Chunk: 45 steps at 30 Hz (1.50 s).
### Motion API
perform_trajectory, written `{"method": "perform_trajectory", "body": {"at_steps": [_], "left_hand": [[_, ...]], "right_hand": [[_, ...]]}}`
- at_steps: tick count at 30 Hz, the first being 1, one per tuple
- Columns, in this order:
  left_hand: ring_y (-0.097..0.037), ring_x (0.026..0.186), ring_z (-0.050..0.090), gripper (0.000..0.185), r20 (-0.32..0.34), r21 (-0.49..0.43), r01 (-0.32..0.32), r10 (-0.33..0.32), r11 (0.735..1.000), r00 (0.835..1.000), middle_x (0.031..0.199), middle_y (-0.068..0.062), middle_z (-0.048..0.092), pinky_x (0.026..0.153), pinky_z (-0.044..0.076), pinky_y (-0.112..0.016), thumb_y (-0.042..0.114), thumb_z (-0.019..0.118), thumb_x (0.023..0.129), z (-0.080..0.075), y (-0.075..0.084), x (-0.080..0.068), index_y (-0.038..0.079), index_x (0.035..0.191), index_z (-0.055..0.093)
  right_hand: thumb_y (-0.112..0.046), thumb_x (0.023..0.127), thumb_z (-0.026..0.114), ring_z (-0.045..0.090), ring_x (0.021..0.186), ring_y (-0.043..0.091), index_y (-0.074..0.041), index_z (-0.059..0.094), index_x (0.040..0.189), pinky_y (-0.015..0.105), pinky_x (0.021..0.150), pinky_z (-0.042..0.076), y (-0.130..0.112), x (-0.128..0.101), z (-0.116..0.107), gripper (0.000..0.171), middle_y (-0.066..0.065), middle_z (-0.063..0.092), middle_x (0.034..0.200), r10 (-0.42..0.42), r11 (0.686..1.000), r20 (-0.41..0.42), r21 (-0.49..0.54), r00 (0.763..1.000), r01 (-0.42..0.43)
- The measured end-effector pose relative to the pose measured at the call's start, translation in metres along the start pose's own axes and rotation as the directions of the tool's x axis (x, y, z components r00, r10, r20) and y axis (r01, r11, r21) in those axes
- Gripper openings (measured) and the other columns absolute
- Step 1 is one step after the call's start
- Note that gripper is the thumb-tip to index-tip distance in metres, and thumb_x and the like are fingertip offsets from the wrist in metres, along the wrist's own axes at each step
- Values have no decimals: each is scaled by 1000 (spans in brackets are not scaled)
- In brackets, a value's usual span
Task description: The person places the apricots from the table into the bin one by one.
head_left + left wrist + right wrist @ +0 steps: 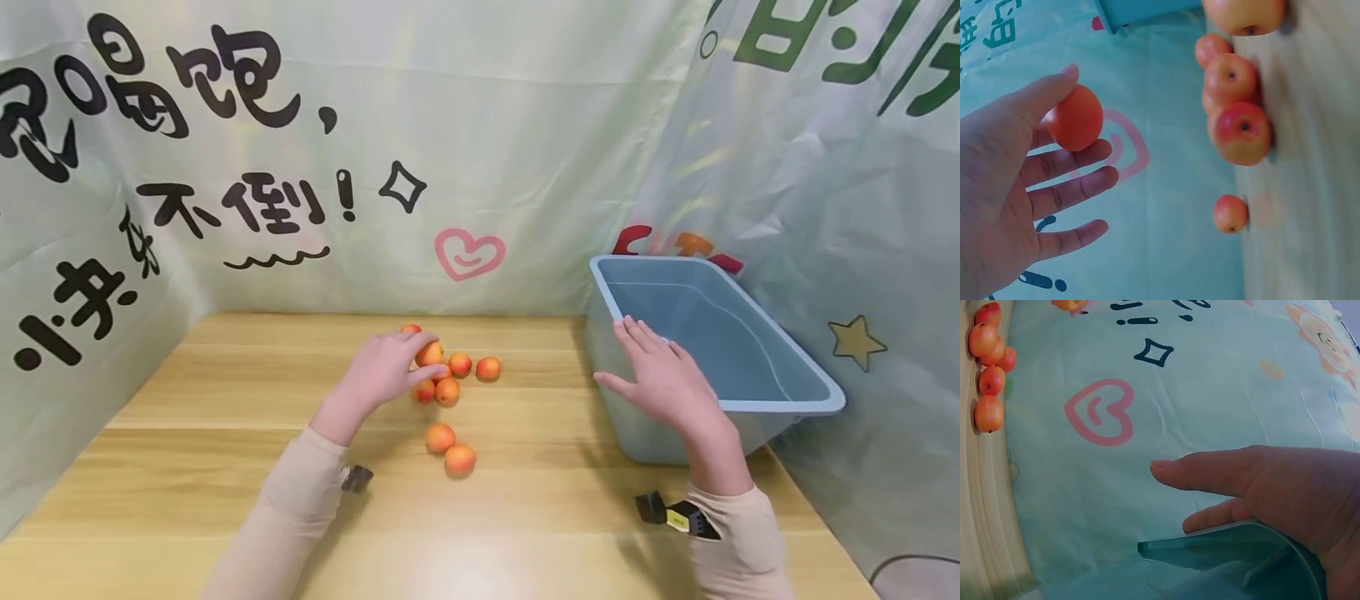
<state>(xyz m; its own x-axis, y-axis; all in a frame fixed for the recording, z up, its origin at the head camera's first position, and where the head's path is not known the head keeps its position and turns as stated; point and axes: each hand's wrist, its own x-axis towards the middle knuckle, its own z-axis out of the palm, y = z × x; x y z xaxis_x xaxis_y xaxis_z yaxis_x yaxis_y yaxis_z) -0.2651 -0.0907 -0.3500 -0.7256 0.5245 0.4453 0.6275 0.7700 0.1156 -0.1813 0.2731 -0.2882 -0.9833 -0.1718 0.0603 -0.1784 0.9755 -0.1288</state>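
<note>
A wooden table (225,467) of pale, banded planks is enclosed on three sides by a light green cloth backdrop (525,125). Large black characters (187,92) are printed on the left part of the cloth, with a pink heart (469,252) near the middle and a diamond outline (402,187) beside them. Green characters (825,42) and a gold star (856,342) are seen on the right panel. Soft, even light is cast over the tabletop.

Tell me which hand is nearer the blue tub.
Right. The right hand rests on the blue tub's near rim; the left hand is off to its left, holding an orange fruit.
</note>
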Motion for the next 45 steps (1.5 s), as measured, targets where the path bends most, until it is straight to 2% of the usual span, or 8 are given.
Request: {"method": "perform_trajectory", "body": {"at_steps": [3,7,15,22,28,36,40,45], "left_hand": [[-25,84,68,46,-18,7,8,-8,1000,1000,100,-5,72,76,54,-43,48,68,87,-4,0,14,13,117,65],[-21,77,66,45,-6,43,-1,1,999,1000,90,0,70,73,51,-41,54,62,90,-9,7,34,16,114,64],[-16,68,58,42,-6,24,-103,103,994,995,81,5,63,64,48,-35,55,61,90,-12,40,80,19,111,64],[-13,68,54,45,8,-5,-136,136,991,991,81,6,58,61,43,-30,58,59,90,-7,61,116,20,112,61],[-12,74,56,49,11,-47,-139,140,989,990,93,5,60,66,46,-29,58,57,91,1,77,142,21,122,59],[-12,90,60,53,7,-87,-123,124,989,992,115,2,63,77,51,-26,56,57,92,24,103,172,22,134,55],[-13,97,61,57,-7,-107,-126,126,986,992,122,1,62,81,53,-26,53,58,93,33,118,184,22,140,50],[-12,102,62,60,-13,-140,-97,96,985,995,126,1,60,84,55,-27,48,62,92,44,135,195,20,142,45]], "right_hand": [[-50,94,56,15,149,40,-3,19,155,63,116,15,-2,1,1,84,21,17,161,-2,1000,-7,5,1000,2],[-50,94,55,14,149,41,-4,18,155,64,116,14,-1,1,0,85,20,16,162,3,1000,6,20,1000,-3],[-53,94,54,13,150,40,-5,18,155,63,116,13,4,-2,-1,86,20,16,162,4,1000,14,22,1000,-4],[-54,94,54,12,150,40,-6,17,156,63,116,13,3,-1,-1,87,19,15,162,12,1000,18,14,1000,-13],[-55,93,54,13,150,40,-6,17,156,63,116,14,3,0,-1,87,19,15,162,25,1000,21,7,999,-25],[-55,93,54,14,149,41,-5,19,155,64,116,14,4,-1,-1,87,20,16,162,35,999,21,-3,999,-35],[-54,93,55,14,149,41,-5,20,155,64,115,15,4,-1,-2,86,20,16,162,34,999,16,-8,999,-34],[-52,94,55,15,149,40,-6,20,155,64,116,16,3,-1,-1,85,19,17,162,25,1000,11,-6,1000,-25]]}}
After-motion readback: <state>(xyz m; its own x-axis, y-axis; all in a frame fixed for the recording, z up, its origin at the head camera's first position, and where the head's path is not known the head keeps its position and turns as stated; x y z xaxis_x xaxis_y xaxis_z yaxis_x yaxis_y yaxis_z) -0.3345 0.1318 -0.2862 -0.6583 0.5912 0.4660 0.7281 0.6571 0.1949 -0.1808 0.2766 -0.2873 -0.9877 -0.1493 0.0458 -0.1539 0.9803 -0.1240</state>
